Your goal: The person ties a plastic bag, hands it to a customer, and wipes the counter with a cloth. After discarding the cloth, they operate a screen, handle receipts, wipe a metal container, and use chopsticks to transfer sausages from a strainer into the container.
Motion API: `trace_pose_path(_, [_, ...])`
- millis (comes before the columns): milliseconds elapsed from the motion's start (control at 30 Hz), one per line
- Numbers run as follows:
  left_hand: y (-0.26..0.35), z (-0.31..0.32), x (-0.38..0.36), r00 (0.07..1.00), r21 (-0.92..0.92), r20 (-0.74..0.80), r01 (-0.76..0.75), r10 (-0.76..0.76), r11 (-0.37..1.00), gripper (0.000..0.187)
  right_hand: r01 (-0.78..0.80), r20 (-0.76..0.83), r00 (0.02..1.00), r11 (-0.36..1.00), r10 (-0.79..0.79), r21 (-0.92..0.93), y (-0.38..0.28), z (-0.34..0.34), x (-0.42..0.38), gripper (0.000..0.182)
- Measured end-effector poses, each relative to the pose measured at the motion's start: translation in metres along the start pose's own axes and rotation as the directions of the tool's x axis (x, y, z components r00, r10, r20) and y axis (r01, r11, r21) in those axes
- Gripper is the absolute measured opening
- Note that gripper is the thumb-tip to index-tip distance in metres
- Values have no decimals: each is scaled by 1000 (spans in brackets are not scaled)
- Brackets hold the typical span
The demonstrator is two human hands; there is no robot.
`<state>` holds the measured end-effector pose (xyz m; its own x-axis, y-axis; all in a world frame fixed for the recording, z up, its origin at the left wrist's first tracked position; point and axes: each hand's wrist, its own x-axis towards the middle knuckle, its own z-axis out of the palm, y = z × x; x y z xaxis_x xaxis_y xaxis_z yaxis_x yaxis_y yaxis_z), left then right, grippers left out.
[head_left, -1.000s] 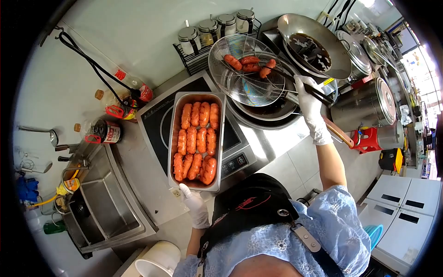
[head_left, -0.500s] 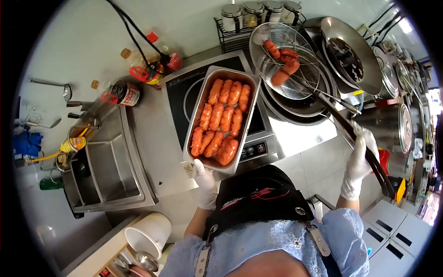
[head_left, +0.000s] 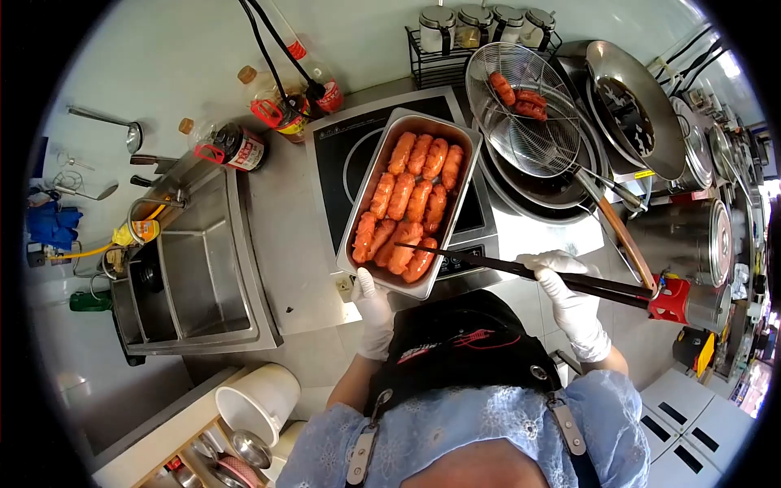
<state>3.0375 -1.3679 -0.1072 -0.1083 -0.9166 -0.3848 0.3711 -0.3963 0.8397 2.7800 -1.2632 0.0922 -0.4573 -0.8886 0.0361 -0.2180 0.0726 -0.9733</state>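
My gloved left hand grips the near left corner of a deep steel tray, its thumb over the rim. Rows of glossy red sausages fill the tray, which rests tilted on an induction cooktop. My gloved right hand is closed around long dark chopsticks. They reach leftward over the tray's near side, their tips at a sausage in the front row. A few sausages lie in the wire strainer, which sits over a pan at the right.
A wok with dark oil stands at the far right, near a tall steel pot. Lidded jars sit in a rack behind. Sauce bottles line the wall, with a steel sink at left.
My right hand has moved left, bringing the chopsticks and a sausage from the strainer to the tray's near side. My left hand stays on the tray corner. The view has shifted slightly.
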Motion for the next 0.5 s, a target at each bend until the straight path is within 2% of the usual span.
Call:
trace_pose_path(67, [0, 0, 0, 999, 33, -33, 10, -8, 999, 54, 1, -26, 1000, 998, 1, 68, 1, 2, 1, 13])
trace_pose_path(100, [2, -1, 0, 1000, 41, -21, 13, -12, 999, 54, -75, -22, 997, 986, 79, 147, -4, -5, 3, 13])
trace_pose_path(133, [2, 0, 0, 1000, 47, -6, 17, -17, 999, 54, -89, -127, 985, 977, 115, 194, -4, -12, 1, 15])
trace_pose_path(200, [-6, -7, 3, 999, 80, -51, 23, -19, 997, 55, 59, -253, 967, 990, -24, 131, -1, -34, 4, 14])
trace_pose_path(233, [-6, -5, 4, 1000, -19, 20, 3, -2, 1000, 57, 91, -337, 940, 992, -55, 91, 1, -46, 7, 13])
trace_pose_path(267, [-3, -2, 3, 999, -48, 50, -4, 6, 999, 58, 120, -417, 905, 991, -88, 50, -1, -53, 14, 13])
trace_pose_path(300, [-3, -2, 3, 999, -39, 30, 11, -10, 999, 59, 129, -439, 887, 990, -145, -66, -10, -59, 26, 16])
trace_pose_path(333, [-2, -3, 3, 1000, -26, 8, 24, -24, 999, 59, 75, -515, 845, 986, -142, -148, -7, -66, 36, 18])
trace_pose_path(367, [-3, -4, 3, 999, -22, 34, -18, 19, 1000, 59, 133, -561, 809, 984, -175, -116, 6, -73, 49, 18])
trace_pose_path(433, [-4, -6, 4, 1000, 17, 3, -31, 31, 999, 58, 223, -501, 792, 929, -349, -295, 24, -86, 78, 17])
trace_pose_path(467, [-5, -5, 4, 998, 55, -42, -45, 48, 997, 57, 264, -513, 762, 913, -395, -310, 39, -90, 92, 16])
trace_pose_path(500, [-1, 1, 3, 998, 20, -45, -35, 36, 999, 55, 275, -488, 786, 922, -378, -272, 47, -94, 105, 16])
